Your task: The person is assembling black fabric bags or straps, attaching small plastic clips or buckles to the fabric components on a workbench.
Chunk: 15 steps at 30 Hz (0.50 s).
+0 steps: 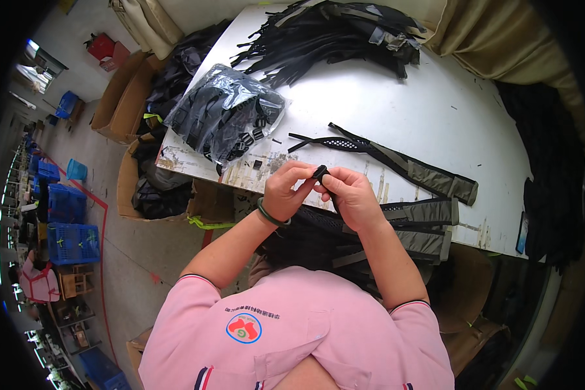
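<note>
Both my hands meet at the near edge of the white table, pinching a small black buckle (320, 173). My left hand (288, 188) has thumb and fingers closed on its left side. My right hand (352, 197) grips it from the right, where a black webbing strap (335, 203) hangs down between my fingers. Just beyond lies a black and grey padded strap (403, 162) with mesh. More such straps (416, 213) rest below my right wrist, drooping over the edge toward my lap.
A clear plastic bag (231, 114) of black buckles and straps sits at the table's left. A heap of black straps (331, 39) covers the far side of the white table (448, 110). Cardboard boxes (127, 188) of dark fabric stand left; blue crates (73, 244) line the floor beyond.
</note>
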Motion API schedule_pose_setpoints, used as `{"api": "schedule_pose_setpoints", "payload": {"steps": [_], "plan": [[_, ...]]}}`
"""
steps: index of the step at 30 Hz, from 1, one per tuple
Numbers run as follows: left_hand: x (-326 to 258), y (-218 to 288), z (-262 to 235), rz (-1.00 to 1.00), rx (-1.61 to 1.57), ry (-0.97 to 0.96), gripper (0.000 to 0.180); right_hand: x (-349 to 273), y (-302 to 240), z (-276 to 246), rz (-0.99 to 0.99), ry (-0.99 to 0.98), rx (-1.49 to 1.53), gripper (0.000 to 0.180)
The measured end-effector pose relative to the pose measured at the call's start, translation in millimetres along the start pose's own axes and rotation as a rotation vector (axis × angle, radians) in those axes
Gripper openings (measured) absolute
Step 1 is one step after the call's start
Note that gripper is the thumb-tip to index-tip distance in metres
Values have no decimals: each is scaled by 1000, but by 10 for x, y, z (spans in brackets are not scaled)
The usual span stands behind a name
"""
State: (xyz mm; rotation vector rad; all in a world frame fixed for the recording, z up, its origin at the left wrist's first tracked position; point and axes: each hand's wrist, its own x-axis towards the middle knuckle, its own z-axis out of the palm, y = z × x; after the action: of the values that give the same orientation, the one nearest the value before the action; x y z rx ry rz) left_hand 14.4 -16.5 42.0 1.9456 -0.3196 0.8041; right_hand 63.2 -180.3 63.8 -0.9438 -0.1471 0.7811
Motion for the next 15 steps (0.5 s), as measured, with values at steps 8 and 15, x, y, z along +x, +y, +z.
{"api": "schedule_pose_setpoints", "payload": {"steps": [8, 15], "plan": [[101, 95, -66, 42, 17, -79, 19, -72, -125, 48, -221, 10, -394, 15], [-9, 12, 28, -1050, -1284, -112, 10, -96, -83, -25, -658, 14, -1098, 14]]}}
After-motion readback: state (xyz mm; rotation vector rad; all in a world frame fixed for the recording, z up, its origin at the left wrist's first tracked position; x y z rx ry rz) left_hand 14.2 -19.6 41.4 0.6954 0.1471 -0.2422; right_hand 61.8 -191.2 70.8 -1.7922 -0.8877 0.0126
